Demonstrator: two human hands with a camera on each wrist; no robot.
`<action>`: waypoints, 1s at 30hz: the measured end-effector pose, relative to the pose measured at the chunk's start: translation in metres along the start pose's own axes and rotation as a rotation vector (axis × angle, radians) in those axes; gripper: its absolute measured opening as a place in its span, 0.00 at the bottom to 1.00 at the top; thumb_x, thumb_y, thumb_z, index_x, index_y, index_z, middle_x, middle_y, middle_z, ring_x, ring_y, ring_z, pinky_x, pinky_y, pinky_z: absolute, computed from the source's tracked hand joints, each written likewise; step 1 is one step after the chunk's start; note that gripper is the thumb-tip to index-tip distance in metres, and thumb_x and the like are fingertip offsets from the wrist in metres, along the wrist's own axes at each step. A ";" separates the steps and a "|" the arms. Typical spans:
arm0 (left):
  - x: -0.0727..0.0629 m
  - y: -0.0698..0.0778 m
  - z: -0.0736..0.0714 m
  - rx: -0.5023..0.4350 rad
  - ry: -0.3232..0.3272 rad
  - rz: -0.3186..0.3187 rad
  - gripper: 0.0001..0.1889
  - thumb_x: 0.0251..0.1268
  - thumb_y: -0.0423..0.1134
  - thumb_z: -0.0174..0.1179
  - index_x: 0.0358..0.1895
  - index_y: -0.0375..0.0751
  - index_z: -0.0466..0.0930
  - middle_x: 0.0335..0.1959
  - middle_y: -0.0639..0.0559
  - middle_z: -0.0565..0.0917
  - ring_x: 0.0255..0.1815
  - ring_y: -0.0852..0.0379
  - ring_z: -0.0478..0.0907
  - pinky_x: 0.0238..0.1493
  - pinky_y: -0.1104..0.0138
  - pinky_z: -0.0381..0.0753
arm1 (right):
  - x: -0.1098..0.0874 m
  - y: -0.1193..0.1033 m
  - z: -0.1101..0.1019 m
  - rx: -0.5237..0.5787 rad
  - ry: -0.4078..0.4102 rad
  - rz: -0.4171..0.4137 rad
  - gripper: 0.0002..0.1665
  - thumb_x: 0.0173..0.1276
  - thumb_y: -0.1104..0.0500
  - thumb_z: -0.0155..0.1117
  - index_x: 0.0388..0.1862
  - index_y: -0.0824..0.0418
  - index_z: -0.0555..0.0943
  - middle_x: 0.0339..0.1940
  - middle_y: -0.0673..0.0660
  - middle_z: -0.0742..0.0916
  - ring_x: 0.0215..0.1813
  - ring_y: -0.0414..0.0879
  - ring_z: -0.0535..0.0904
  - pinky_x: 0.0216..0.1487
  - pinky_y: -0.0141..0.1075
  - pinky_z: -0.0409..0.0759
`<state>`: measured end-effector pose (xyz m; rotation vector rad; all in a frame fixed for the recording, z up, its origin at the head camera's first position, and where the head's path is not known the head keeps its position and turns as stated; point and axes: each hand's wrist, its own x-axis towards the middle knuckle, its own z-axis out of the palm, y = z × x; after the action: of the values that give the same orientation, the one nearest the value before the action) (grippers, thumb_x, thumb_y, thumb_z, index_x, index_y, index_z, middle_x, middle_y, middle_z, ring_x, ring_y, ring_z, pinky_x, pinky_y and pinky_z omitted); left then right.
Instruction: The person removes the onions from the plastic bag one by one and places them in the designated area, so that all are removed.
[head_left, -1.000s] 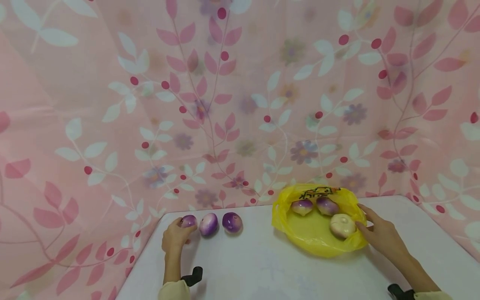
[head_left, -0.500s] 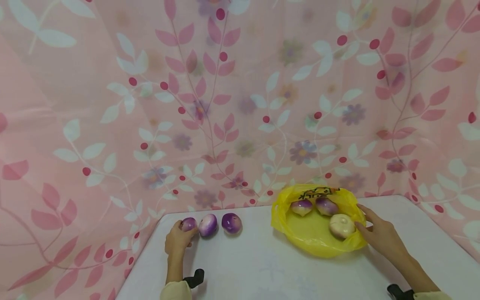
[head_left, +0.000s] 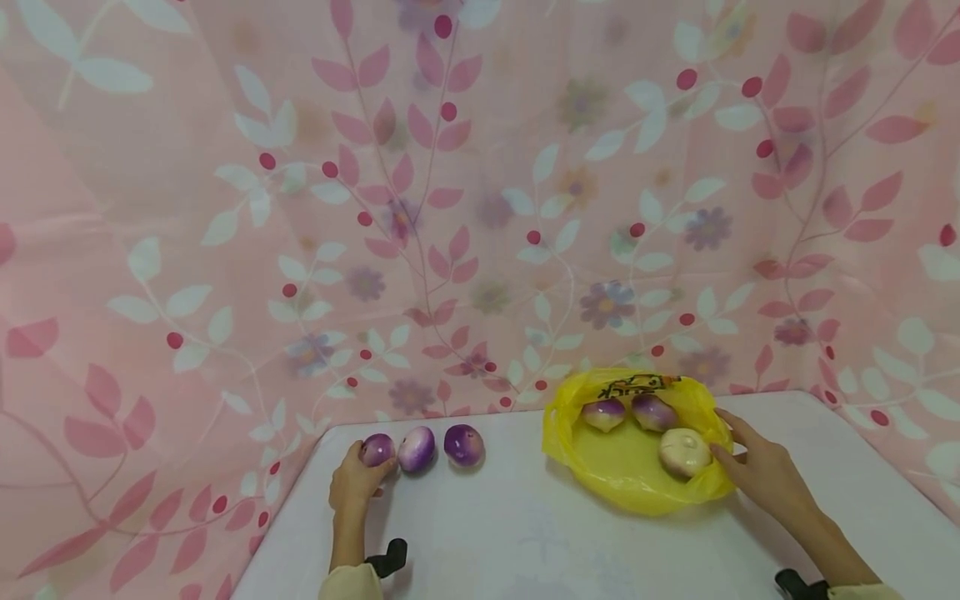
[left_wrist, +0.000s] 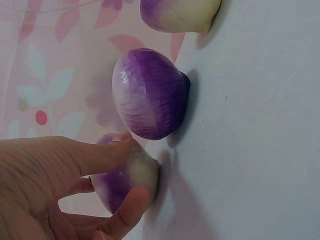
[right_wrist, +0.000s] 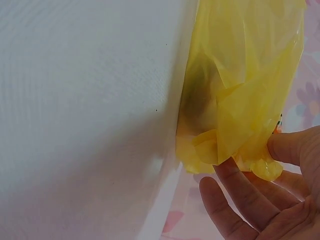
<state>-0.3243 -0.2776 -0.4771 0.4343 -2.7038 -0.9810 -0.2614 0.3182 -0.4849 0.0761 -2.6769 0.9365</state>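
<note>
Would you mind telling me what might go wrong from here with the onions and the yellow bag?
The left hand holds the end onion close beside the middle onion; lifting it may nudge that round neighbour and set it rolling. The right hand pinches only the rim of the thin yellow bag, so a pull could tip out the pale onion.

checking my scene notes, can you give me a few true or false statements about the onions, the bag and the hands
1. The left hand grips the leftmost purple onion. True.
2. Three onions lie in the yellow bag. True: two purple-topped, one pale onion.
3. The right hand holds a purple onion. False: it holds the bag's edge beside the pale onion.
4. The bag hangs above the white table. False: it lies open on it.
5. Three onions sit outside the bag. True.
</note>
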 end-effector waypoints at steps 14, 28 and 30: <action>-0.004 0.018 -0.016 0.039 0.068 0.045 0.40 0.58 0.50 0.67 0.72 0.40 0.62 0.27 0.41 0.86 0.38 0.35 0.83 0.37 0.42 0.76 | 0.000 -0.001 0.000 0.005 -0.007 0.004 0.37 0.72 0.54 0.61 0.73 0.67 0.61 0.54 0.82 0.77 0.37 0.62 0.85 0.30 0.47 0.84; -0.018 0.057 -0.025 0.032 0.164 0.111 0.39 0.58 0.55 0.69 0.70 0.43 0.68 0.63 0.30 0.74 0.54 0.24 0.74 0.40 0.40 0.77 | 0.000 -0.001 0.000 0.013 -0.021 0.023 0.38 0.72 0.53 0.61 0.74 0.66 0.60 0.56 0.82 0.76 0.38 0.63 0.85 0.31 0.47 0.84; -0.021 0.066 -0.024 0.017 0.170 0.136 0.38 0.58 0.54 0.69 0.70 0.43 0.69 0.63 0.31 0.74 0.48 0.27 0.77 0.35 0.43 0.79 | 0.000 0.000 0.000 0.016 -0.023 0.024 0.38 0.73 0.53 0.60 0.74 0.66 0.60 0.56 0.82 0.76 0.38 0.63 0.85 0.31 0.47 0.84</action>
<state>-0.3108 -0.2356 -0.4182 0.3168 -2.5535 -0.8449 -0.2610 0.3177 -0.4850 0.0593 -2.6970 0.9705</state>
